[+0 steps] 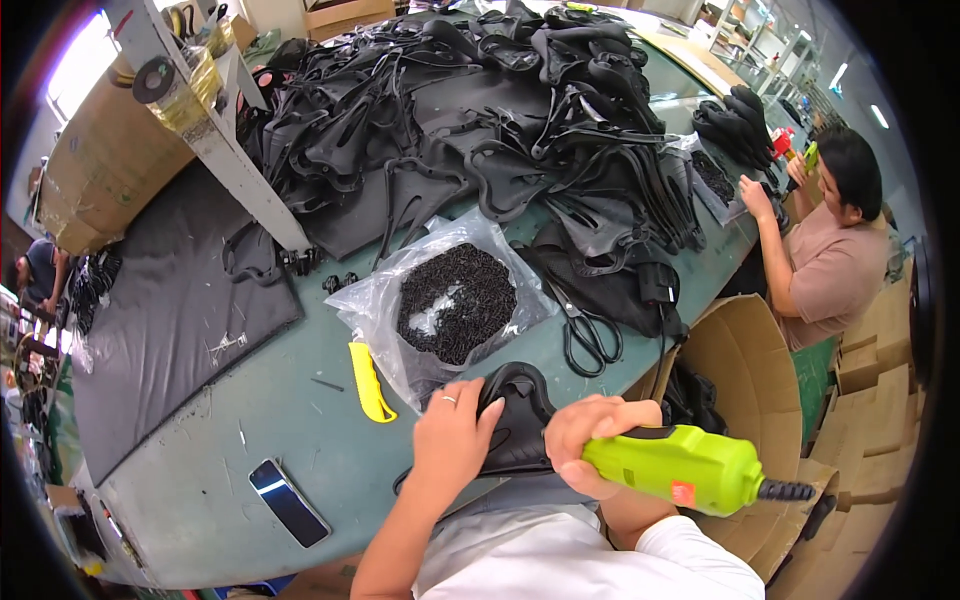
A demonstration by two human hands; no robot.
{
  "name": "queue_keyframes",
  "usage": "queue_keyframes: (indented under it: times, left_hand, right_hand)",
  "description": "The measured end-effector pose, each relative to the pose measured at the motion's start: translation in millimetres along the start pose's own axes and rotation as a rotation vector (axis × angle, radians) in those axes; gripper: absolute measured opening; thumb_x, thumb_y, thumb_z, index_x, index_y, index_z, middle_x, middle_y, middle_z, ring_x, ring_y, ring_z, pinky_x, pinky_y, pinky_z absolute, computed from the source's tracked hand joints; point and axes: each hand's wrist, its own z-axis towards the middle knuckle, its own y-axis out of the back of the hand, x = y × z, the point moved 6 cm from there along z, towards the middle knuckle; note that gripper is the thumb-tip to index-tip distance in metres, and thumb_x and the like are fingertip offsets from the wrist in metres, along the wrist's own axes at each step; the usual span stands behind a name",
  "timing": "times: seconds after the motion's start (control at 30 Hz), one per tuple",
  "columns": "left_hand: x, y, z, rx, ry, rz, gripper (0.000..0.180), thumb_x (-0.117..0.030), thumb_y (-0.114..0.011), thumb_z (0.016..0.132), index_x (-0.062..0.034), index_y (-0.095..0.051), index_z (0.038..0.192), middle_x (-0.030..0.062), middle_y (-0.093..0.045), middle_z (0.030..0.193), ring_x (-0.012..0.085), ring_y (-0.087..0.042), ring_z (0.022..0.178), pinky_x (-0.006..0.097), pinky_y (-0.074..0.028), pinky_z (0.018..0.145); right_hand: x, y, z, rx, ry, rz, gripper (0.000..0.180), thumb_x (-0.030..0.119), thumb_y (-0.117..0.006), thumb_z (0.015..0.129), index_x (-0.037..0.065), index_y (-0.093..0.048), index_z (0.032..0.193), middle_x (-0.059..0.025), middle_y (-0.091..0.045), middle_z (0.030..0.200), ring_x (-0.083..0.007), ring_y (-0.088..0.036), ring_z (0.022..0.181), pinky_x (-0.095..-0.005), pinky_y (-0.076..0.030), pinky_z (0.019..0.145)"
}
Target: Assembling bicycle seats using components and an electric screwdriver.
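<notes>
left hand (455, 432) flat, open on a black curved saddle piece (515, 420) — right hand (590, 440) gripping a lime-green electric screwdriver (685, 468).

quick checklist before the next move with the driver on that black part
1. Left hand steadying the black part: ok, it rests flat on the part.
2. Right hand gripping the green driver: ok.
3. Driver tip seated on the part: cannot tell, the hand hides it.
4. Left fingers clear of the tip: cannot tell, they lie close.
5. Bag of small black pieces within reach: ok, it lies open just beyond the part.
6. Scissors and yellow knife clear of the hands: ok.
</notes>
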Motion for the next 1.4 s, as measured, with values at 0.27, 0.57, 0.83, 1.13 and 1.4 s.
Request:
queue_keyframes:
  times: [0.27, 0.57, 0.83, 1.13, 1.4]
  left_hand:
    - [32.1, -12.9, 90.3, -0.03, -0.215, 0.474, 0.015, -0.018, -0.073, 0.09, -0.0073, -0.065, 0.096, 0.0099, -0.064, 0.096, 0.0298, -0.063, 0.094, 0.043, -0.05, 0.08]
    - [12.4, -0.6, 91.1, -0.115, -0.211, 0.316, 0.012, -0.015, -0.067, 0.097, -0.0044, -0.06, 0.098, 0.0131, -0.06, 0.093, 0.0342, -0.06, 0.09, 0.046, -0.049, 0.078]
    - [-67.2, -4.4, -23.8, 0.311, -0.546, -0.133, 0.028, -0.016, -0.088, 0.076, -0.0085, -0.063, 0.087, 0.0044, -0.064, 0.084, 0.0244, -0.061, 0.076, 0.037, -0.048, 0.067]
    - [-58.7, 11.3, -44.8, 0.116, -0.574, -0.252, 0.022, -0.015, -0.086, 0.076, -0.0069, -0.069, 0.086, 0.002, -0.062, 0.08, 0.0198, -0.058, 0.072, 0.034, -0.046, 0.063]
    - [-51.5, 8.8, -47.5, 0.077, -0.464, -0.367, 0.042, -0.022, -0.09, 0.073, 0.0004, -0.072, 0.103, 0.0095, -0.07, 0.096, 0.0272, -0.066, 0.088, 0.039, -0.056, 0.076]
  right_hand:
    - [19.9, 3.3, -36.0, -0.017, -0.024, 0.001, 0.063, -0.014, -0.076, 0.08, 0.006, -0.043, 0.13, -0.0074, -0.063, 0.071, -0.0202, -0.062, 0.053, -0.0333, -0.053, 0.051]
    - [39.7, 31.0, -54.8, -0.125, -0.021, -0.04, 0.065, -0.013, -0.076, 0.081, 0.005, -0.04, 0.132, -0.0115, -0.063, 0.074, -0.0226, -0.063, 0.058, -0.0349, -0.053, 0.054]
    - [39.8, 30.2, -49.4, -0.169, 0.028, -0.009, 0.06, -0.01, -0.075, 0.085, 0.007, -0.039, 0.129, -0.0126, -0.063, 0.08, -0.0225, -0.061, 0.058, -0.0371, -0.055, 0.054]
    - [37.1, 1.2, -34.9, -0.103, -0.074, 0.141, 0.056, -0.006, -0.074, 0.088, 0.005, -0.036, 0.128, -0.0118, -0.063, 0.077, -0.024, -0.062, 0.055, -0.0378, -0.055, 0.051]
    - [40.9, -0.6, -40.4, -0.116, -0.007, 0.153, 0.057, -0.004, -0.074, 0.089, 0.008, -0.034, 0.128, -0.012, -0.065, 0.08, -0.0262, -0.066, 0.057, -0.041, -0.058, 0.051]
